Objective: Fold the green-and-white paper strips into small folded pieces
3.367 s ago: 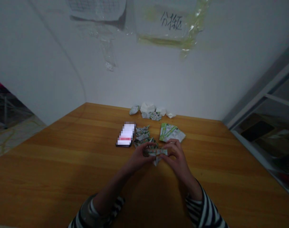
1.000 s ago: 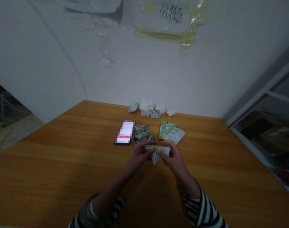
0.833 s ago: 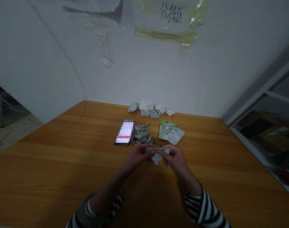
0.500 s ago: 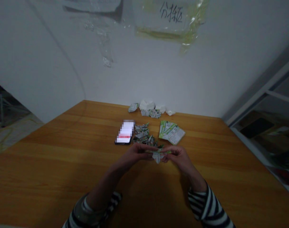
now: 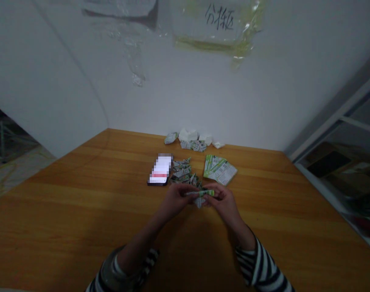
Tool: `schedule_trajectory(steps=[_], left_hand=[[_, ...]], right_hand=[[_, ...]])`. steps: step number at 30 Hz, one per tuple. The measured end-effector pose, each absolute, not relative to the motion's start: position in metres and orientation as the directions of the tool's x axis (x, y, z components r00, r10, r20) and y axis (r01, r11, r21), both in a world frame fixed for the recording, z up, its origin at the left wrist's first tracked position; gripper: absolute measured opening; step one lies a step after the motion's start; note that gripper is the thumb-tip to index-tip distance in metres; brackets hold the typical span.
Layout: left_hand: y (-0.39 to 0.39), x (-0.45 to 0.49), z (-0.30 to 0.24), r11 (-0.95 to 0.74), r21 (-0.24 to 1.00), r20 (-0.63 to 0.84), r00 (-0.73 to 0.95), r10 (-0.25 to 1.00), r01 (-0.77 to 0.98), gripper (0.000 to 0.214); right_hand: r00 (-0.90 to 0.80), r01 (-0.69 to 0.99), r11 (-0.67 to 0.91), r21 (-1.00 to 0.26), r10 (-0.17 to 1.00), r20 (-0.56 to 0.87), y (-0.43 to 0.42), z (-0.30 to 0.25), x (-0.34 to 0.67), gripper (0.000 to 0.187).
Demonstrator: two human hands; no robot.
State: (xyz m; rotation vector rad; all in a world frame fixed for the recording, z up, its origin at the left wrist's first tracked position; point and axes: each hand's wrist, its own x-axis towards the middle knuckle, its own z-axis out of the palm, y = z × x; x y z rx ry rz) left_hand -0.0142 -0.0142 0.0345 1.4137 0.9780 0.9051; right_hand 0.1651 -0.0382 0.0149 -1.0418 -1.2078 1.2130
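A small folded piece of printed paper [image 5: 199,200], green and white with a point hanging downward, is held just above the table between both hands. My left hand [image 5: 177,198] pinches its left side with thumb and fingers. On the right side my right hand [image 5: 224,200] grips it the same way, its thumb lying along the front. Right behind the hands lie several folded paper pieces [image 5: 182,173] of the same print, partly hidden by my fingers. A stack of flat printed sheets [image 5: 220,169] rests beyond my right hand.
A phone [image 5: 160,169] with a lit, blurred screen lies left of the folded pieces. Crumpled white paper [image 5: 188,135] and a crumpled printed piece [image 5: 171,138] sit along the wall. The wooden table [image 5: 81,194] meets a wall with taped signs [image 5: 220,20]; shelving [image 5: 340,158] stands at right.
My right hand has shifted slightly left and its thumb now presses the front of the paper. The hands are closer together, and the paper's green upper strip shows more.
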Motion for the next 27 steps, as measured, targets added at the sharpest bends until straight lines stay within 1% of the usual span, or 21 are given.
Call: schedule_trajectory(steps=[3, 5, 8, 10, 14, 17, 20, 21, 23, 25, 27], left_hand=[[-0.016, -0.014, 0.039, -0.015, 0.996, -0.02, 0.396, 0.918, 0.086, 0.026], [-0.017, -0.014, 0.041, 0.004, 0.994, -0.05, 0.44, 0.897, 0.105, 0.032], [-0.017, -0.017, 0.043, 0.016, 0.992, -0.08, 0.525, 0.847, 0.127, 0.041], [-0.017, -0.02, 0.044, -0.022, 0.989, -0.069, 0.591, 0.804, 0.146, 0.041], [-0.019, -0.026, 0.049, -0.117, 0.98, -0.026, 0.688, 0.725, 0.16, 0.039], [-0.021, -0.028, 0.053, -0.145, 0.978, -0.01, 0.724, 0.69, 0.152, 0.034], [-0.022, -0.026, 0.052, -0.156, 0.976, -0.013, 0.758, 0.653, 0.151, 0.027], [-0.023, -0.024, 0.05, -0.172, 0.971, -0.01, 0.751, 0.66, 0.165, 0.024], [-0.024, -0.02, 0.046, -0.255, 0.937, 0.022, 0.688, 0.725, 0.238, 0.017], [-0.026, -0.015, 0.04, -0.377, 0.841, 0.104, 0.567, 0.817, 0.388, 0.012], [-0.027, -0.011, 0.035, -0.441, 0.748, 0.187, 0.481, 0.857, 0.496, 0.017]], right_hand=[[-0.008, -0.033, 0.117, -0.993, 0.993, 0.117, -0.04, 0.017, 0.166, 0.013], [-0.004, 0.028, 0.165, -0.986, 0.986, 0.165, -0.041, 0.019, 0.168, 0.006], [-0.064, 0.143, 0.264, -0.954, 0.964, 0.258, -0.043, 0.022, 0.173, 0.009], [-0.117, 0.193, 0.296, -0.935, 0.954, 0.278, -0.043, 0.023, 0.176, 0.012], [-0.187, 0.183, 0.271, -0.945, 0.953, 0.237, -0.043, 0.025, 0.18, 0.01], [-0.205, 0.155, 0.227, -0.961, 0.959, 0.193, -0.042, 0.024, 0.182, 0.01], [-0.213, 0.134, 0.2, -0.971, 0.962, 0.169, -0.043, 0.023, 0.181, 0.014], [-0.22, 0.138, 0.2, -0.97, 0.961, 0.167, -0.043, 0.023, 0.18, 0.016], [-0.232, 0.186, 0.238, -0.953, 0.954, 0.193, -0.045, 0.023, 0.175, 0.02], [-0.228, 0.269, 0.338, -0.902, 0.932, 0.281, -0.047, 0.024, 0.167, 0.023], [-0.195, 0.34, 0.449, -0.826, 0.893, 0.405, -0.048, 0.025, 0.16, 0.025]])
